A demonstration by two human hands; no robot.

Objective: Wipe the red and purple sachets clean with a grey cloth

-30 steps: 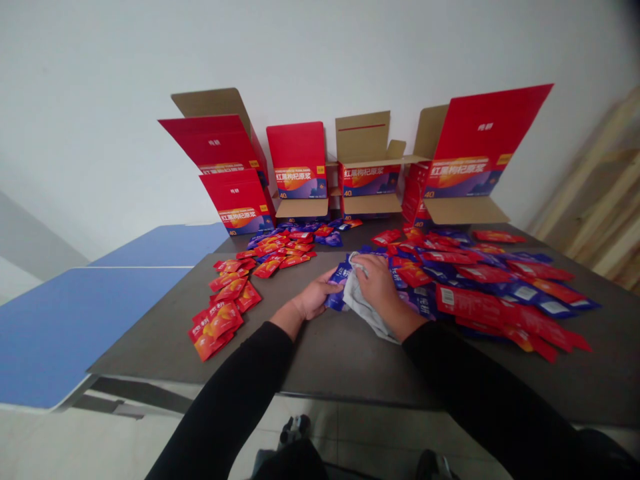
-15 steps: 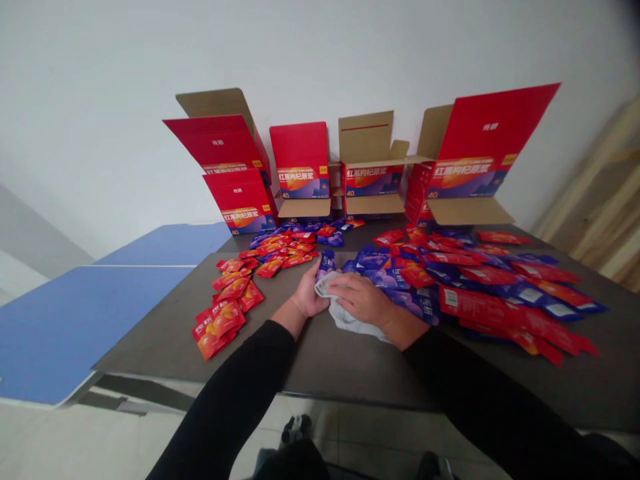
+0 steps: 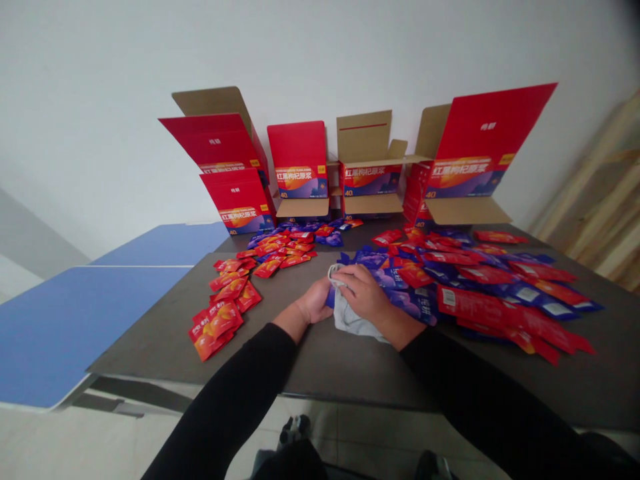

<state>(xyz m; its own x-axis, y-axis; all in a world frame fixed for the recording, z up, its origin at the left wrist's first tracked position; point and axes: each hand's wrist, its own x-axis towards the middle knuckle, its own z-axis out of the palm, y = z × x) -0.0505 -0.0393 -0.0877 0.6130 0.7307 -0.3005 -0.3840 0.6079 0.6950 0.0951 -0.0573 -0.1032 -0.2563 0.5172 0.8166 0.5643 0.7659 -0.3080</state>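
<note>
Mostly hidden purple packet, grey cloth across.

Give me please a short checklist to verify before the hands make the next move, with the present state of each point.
1. Left hand grips a purple sachet: ok.
2. Right hand holds the grey cloth: ok.
3. Sachet's face in plain view: not ok, mostly hidden.
4. Sachet's surface clean: cannot tell.
5. Rightmost carton has flaps open: ok.
6. Left pile of sachets clear of both hands: ok.
</note>
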